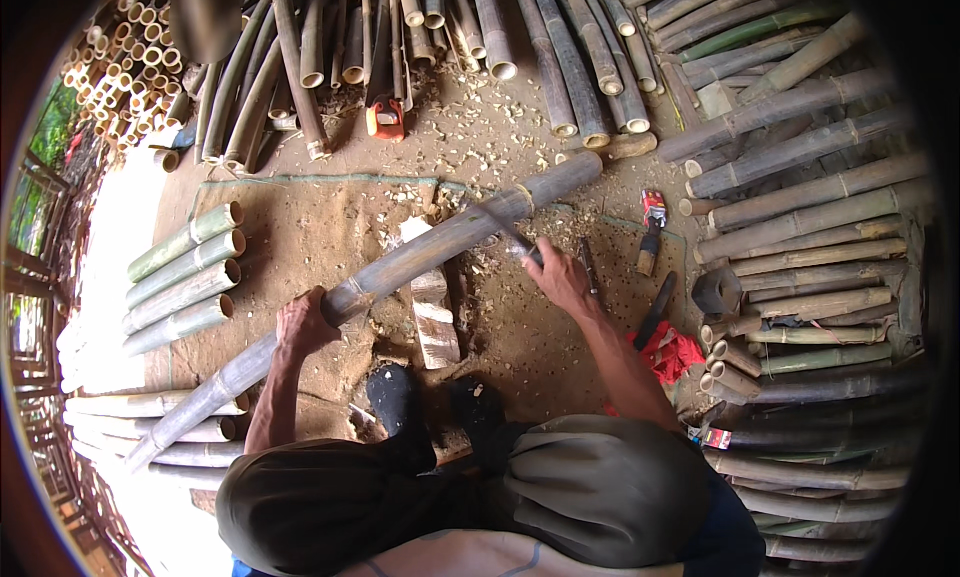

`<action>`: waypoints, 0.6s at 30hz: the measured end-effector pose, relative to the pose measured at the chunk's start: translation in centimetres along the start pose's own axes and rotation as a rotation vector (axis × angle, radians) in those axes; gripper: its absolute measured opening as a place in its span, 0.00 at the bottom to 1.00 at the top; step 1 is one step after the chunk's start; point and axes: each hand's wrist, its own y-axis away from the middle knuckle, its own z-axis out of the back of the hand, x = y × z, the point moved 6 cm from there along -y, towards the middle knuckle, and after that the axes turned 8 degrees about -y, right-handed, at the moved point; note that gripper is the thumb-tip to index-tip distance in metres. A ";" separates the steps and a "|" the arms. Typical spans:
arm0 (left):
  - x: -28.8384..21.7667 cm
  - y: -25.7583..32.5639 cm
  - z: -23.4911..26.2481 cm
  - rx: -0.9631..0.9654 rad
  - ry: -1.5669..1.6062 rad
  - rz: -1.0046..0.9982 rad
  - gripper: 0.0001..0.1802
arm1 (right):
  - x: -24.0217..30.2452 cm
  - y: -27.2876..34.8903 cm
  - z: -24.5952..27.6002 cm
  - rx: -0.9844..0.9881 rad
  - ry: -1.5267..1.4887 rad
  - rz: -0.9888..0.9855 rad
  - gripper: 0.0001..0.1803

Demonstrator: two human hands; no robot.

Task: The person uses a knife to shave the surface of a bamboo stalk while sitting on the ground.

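A long grey-brown bamboo pole [430,255] slants from the lower left up to the far middle. My left hand [303,322] is closed around it near its middle. Under the pole lies a pale, notched wooden block [435,317], close to my feet. My right hand [562,279] grips the dark handle of a knife-like blade [505,229]. That blade is smeared by motion and reaches the pole's near side; whether it touches cannot be made out. A thin dark rod-like tool [587,260] lies just right of my right hand.
Short cut bamboo pieces [188,262] lie at left on brown matting [285,202]. Bamboo poles [820,162] are stacked along the right, with others at the back. An orange-red object [385,120], red cloth [670,354], dark sheath-like piece [656,312] and scattered shavings lie around.
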 end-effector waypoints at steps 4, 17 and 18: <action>0.6 -1.2 -0.7 0.124 -0.001 0.005 0.37 | -0.2 -0.2 0.0 -0.145 0.001 0.079 0.23; 8.1 1.1 -0.3 0.012 0.062 -0.224 0.62 | 0.8 3.0 -3.0 0.190 -0.762 -0.341 0.24; 10.3 2.3 0.1 0.034 0.061 -0.158 0.63 | 1.3 4.0 -3.6 0.223 -0.814 -0.300 0.19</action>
